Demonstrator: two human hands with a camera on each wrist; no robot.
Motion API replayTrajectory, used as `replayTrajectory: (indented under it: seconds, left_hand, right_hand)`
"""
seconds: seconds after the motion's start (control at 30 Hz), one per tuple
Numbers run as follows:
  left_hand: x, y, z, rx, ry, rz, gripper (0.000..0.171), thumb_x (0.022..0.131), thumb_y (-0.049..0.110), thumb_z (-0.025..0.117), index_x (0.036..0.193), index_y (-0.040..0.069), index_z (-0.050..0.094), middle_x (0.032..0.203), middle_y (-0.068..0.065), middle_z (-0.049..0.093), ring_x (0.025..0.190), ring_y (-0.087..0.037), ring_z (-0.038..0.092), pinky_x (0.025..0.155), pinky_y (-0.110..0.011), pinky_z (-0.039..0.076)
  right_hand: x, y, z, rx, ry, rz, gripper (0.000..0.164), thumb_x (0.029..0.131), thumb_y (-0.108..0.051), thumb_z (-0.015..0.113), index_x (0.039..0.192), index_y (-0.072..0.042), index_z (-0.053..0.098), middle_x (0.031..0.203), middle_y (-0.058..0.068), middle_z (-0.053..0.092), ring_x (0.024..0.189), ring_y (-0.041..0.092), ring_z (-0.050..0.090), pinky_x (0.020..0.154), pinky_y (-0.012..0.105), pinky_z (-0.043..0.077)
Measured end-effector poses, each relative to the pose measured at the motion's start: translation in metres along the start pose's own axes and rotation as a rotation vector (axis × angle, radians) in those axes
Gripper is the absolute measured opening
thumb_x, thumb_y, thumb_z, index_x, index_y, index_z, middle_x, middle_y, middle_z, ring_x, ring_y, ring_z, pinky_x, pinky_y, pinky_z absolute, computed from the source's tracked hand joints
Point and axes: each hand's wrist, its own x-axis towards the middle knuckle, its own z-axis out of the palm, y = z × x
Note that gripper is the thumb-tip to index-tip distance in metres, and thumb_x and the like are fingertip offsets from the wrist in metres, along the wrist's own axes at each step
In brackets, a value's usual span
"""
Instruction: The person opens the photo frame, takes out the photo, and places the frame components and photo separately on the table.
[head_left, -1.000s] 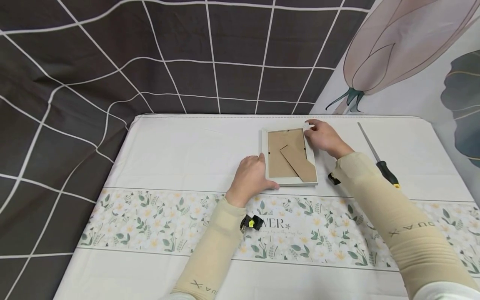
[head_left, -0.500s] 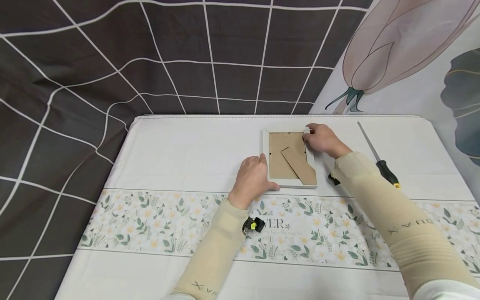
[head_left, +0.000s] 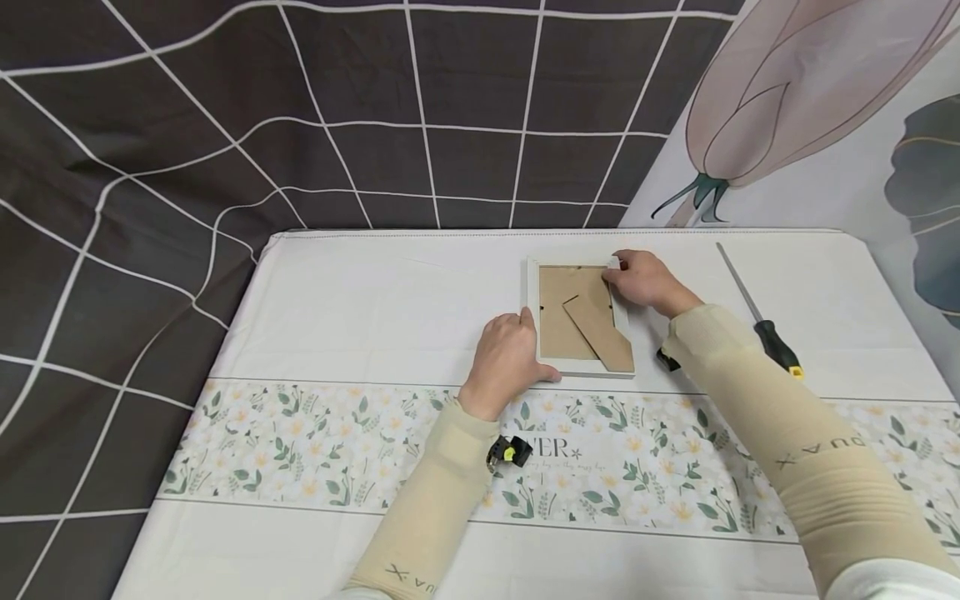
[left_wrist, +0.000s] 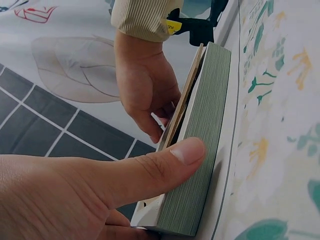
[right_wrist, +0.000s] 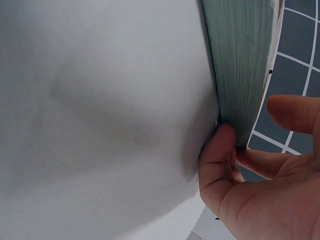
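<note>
Since a second ago, our frame [head_left: 576, 321] has slid slightly toward us, and the right hand [head_left: 643, 282] has drawn in with it at the far right corner.

From the head view, we see the frame lying face down on the table [head_left: 360, 308], brown backing and stand up, right of centre. Our left hand [head_left: 504, 360] holds its near left corner, fingers curled at the edge. The right hand pinches the far right corner. Bare cloth lies wide to the left of the frame; on the right, a screwdriver [head_left: 757, 310] lies apart from it, near the table's right edge. Beyond the far edge hangs a checked cloth [head_left: 300, 108].

At the left wrist, we see what the head view hides: the left thumb [left_wrist: 165, 167] pressed flat along the frame's [left_wrist: 200, 145] thick side, and the backing edge raised slightly above the frame.

At the right wrist, the frame's [right_wrist: 242, 65] side stands close up, with fingertips [right_wrist: 220, 145] tucked at its lower edge against the table and the thumb apart.
</note>
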Motion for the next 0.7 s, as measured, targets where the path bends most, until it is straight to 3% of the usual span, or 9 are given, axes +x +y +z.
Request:
replayTrajectory:
  seconds: [0.37,0.47,0.53,0.57,0.6,0.7]
  left_hand:
    - [-0.002,0.003,-0.003,0.003,-0.019,-0.019,0.105,0.058,0.054,0.082,0.13,-0.015,0.047,0.111,-0.022,0.065,0.109,-0.027,0.056,0.098,-0.036,0.041]
    - [-0.002,0.001,-0.002,0.001,-0.044,-0.017,0.107,0.06,0.056,0.08,0.132,-0.014,0.044,0.116,-0.021,0.063,0.112,-0.027,0.054,0.1,-0.036,0.04]
    - [-0.001,-0.003,-0.003,-0.029,-0.064,-0.024,0.109,0.06,0.057,0.079,0.134,-0.014,0.041,0.118,-0.022,0.062,0.113,-0.028,0.054,0.1,-0.036,0.04]
    - [-0.001,-0.005,-0.003,-0.048,-0.076,-0.033,0.111,0.061,0.058,0.078,0.136,-0.014,0.039,0.12,-0.022,0.061,0.114,-0.028,0.053,0.1,-0.036,0.04]
    - [-0.001,-0.007,-0.004,-0.073,-0.088,-0.045,0.112,0.061,0.059,0.078,0.137,-0.014,0.037,0.122,-0.022,0.059,0.114,-0.028,0.053,0.1,-0.036,0.04]
    - [0.003,-0.013,-0.007,-0.168,-0.109,-0.075,0.115,0.062,0.059,0.077,0.14,-0.013,0.032,0.128,-0.023,0.055,0.116,-0.03,0.051,0.101,-0.037,0.039]
  right_hand:
    - [-0.001,0.001,-0.004,-0.019,-0.027,0.002,0.062,0.098,-0.027,0.043,0.139,0.017,0.029,0.133,0.034,0.039,0.112,0.039,0.04,0.099,0.054,0.035]
    - [-0.004,0.003,-0.005,-0.014,-0.008,-0.025,0.045,0.097,-0.028,0.044,0.116,0.013,0.05,0.107,0.03,0.05,0.095,0.036,0.046,0.082,0.047,0.043]
    - [-0.007,0.005,-0.007,-0.018,0.007,-0.057,0.035,0.097,-0.027,0.045,0.094,0.007,0.051,0.087,0.023,0.049,0.081,0.032,0.045,0.068,0.041,0.041]
    - [-0.01,0.006,-0.008,-0.018,0.005,-0.067,0.034,0.097,-0.027,0.046,0.091,0.006,0.049,0.084,0.02,0.046,0.079,0.03,0.044,0.065,0.039,0.037]
    - [-0.013,0.008,-0.01,-0.02,-0.001,-0.075,0.034,0.097,-0.028,0.046,0.091,0.005,0.049,0.083,0.019,0.046,0.078,0.03,0.044,0.064,0.039,0.036]
    - [-0.026,0.013,-0.018,-0.049,-0.034,-0.079,0.049,0.098,-0.031,0.045,0.121,0.012,0.049,0.109,0.028,0.053,0.098,0.038,0.05,0.082,0.047,0.043]
